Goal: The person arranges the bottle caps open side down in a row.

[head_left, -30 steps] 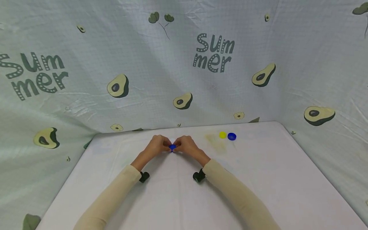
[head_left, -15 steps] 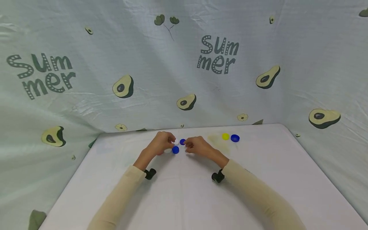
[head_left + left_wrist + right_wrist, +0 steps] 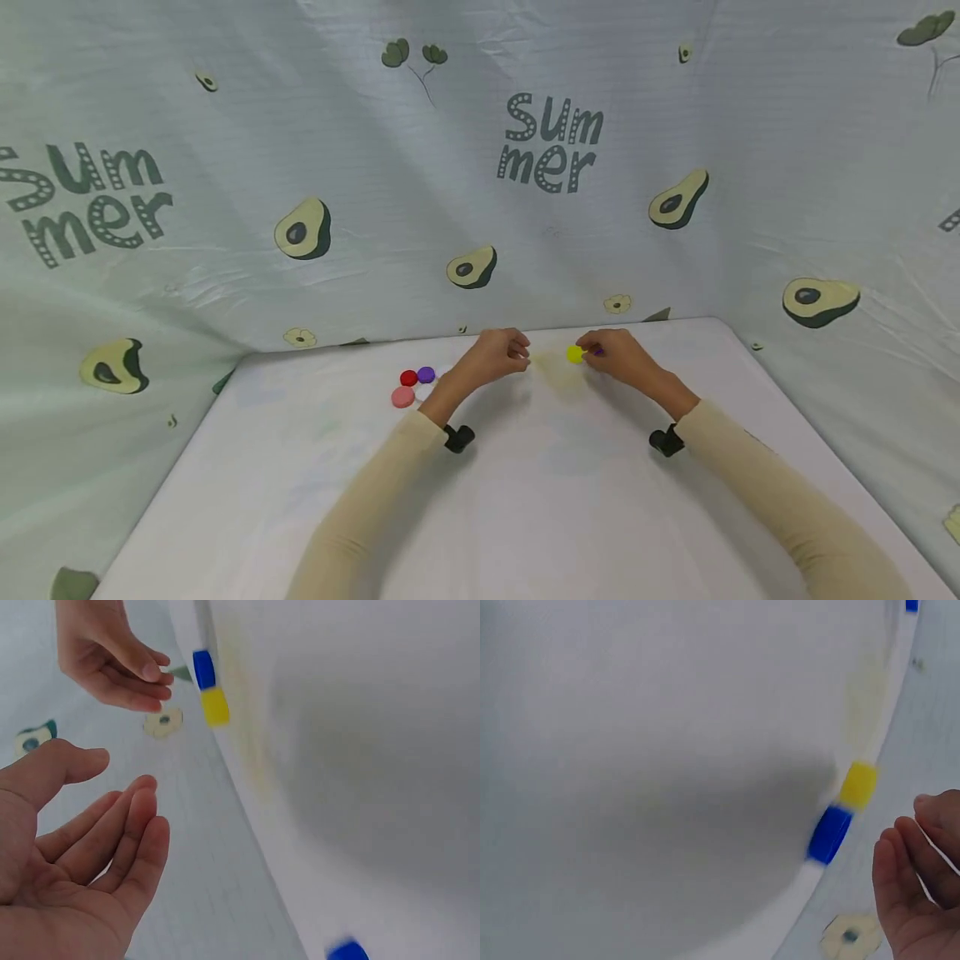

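Note:
My left hand (image 3: 491, 360) hovers over the back of the table, palm turned inward, fingers loosely bent with nothing in them. In the left wrist view its thumb and fingertips stand apart. My right hand (image 3: 621, 358) is above a yellow bottle cap (image 3: 574, 354) and a blue cap, which it largely covers in the head view. Seen from the right wrist, the yellow cap (image 3: 858, 785) and the blue cap (image 3: 830, 834) lie side by side on the table. The right hand's fingers (image 3: 889, 885) are loosely bent, away from both caps, and hold nothing.
Left of the left wrist lies a cluster: a red cap (image 3: 408, 378), a purple cap (image 3: 426, 374), a pink cap (image 3: 402, 397) and a white cap (image 3: 424, 392). Another blue cap (image 3: 349, 950) shows low in the left wrist view. A printed curtain (image 3: 390, 292) hangs behind the table (image 3: 480, 500).
Both hands were together pinching a blue cap, then let go and parted. Now both have moved right, the right hand to the yellow and blue caps. The left cluster has come into sight.

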Demonstrator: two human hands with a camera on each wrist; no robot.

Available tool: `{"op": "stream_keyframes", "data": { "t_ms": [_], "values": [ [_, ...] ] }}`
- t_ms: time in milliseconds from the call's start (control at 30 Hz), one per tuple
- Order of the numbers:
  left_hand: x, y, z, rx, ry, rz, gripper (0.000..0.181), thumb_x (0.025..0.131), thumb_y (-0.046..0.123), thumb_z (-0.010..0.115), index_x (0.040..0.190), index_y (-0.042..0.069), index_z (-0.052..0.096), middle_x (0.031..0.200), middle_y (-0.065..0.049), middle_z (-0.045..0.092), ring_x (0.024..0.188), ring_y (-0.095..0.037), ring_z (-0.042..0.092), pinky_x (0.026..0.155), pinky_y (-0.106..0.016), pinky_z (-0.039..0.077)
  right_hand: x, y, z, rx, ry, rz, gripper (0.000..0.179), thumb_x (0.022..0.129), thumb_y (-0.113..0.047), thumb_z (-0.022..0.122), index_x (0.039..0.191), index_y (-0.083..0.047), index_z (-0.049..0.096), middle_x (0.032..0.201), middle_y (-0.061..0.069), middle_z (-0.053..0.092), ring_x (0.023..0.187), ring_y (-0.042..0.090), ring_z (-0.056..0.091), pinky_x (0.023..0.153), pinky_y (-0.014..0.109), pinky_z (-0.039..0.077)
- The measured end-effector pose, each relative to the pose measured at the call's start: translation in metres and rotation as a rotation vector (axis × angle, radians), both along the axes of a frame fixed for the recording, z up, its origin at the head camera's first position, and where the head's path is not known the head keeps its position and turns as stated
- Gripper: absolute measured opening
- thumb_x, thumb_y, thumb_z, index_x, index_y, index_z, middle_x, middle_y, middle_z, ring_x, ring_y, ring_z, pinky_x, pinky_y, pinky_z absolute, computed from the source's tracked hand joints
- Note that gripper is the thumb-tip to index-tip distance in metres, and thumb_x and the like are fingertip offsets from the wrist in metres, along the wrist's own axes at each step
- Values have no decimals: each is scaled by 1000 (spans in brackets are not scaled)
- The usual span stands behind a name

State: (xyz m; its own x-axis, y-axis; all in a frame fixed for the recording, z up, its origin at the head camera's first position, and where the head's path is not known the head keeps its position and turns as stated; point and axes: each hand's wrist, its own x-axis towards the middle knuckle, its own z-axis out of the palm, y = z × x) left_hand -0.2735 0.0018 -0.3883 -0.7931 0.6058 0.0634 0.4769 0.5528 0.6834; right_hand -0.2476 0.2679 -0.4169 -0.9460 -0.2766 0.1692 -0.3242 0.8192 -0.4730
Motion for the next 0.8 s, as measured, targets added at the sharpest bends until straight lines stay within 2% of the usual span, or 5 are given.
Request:
{"op": "stream_keyframes", "data": {
  "t_ms": [133,267,400,500,800],
  "values": [
    [-14,41,-4,-27,38,-61,37,96,11,72,130,0,64,119,-12,71,110,-24,67,95,-28,55,-6,30,-5,37,-139,-99,40,95,-9,71,131,7,62,126,24,66,114,39,64,95,49,55],
    [-31,69,-10,-61,42,-90,43,96,15,72,136,3,61,134,-14,65,124,-27,60,105,-31,49,-13,47,-10,31,-246,-94,53,95,-19,74,137,7,55,131,27,61,118,42,61,98,52,53],
    [-44,86,-19,-111,-3,-90,49,94,17,75,138,3,60,139,-12,62,130,-26,55,109,-32,46,-20,52,-15,19,-267,-58,55,93,-24,76,135,7,57,124,25,65,113,38,62,97,50,53],
    [-50,97,-26,-125,-27,-102,50,92,16,78,137,2,61,137,-11,63,129,-25,55,108,-31,46,-24,51,-17,13,-270,-81,55,91,-26,78,132,6,60,119,23,67,110,35,63,95,48,53],
    [-55,117,-48,-109,-110,-74,47,89,23,81,131,7,67,131,-6,68,123,-19,61,106,-29,47,-24,60,-24,-51,-295,-168,53,87,-29,82,129,-1,66,117,18,68,108,33,61,95,48,52]
  ]
}}
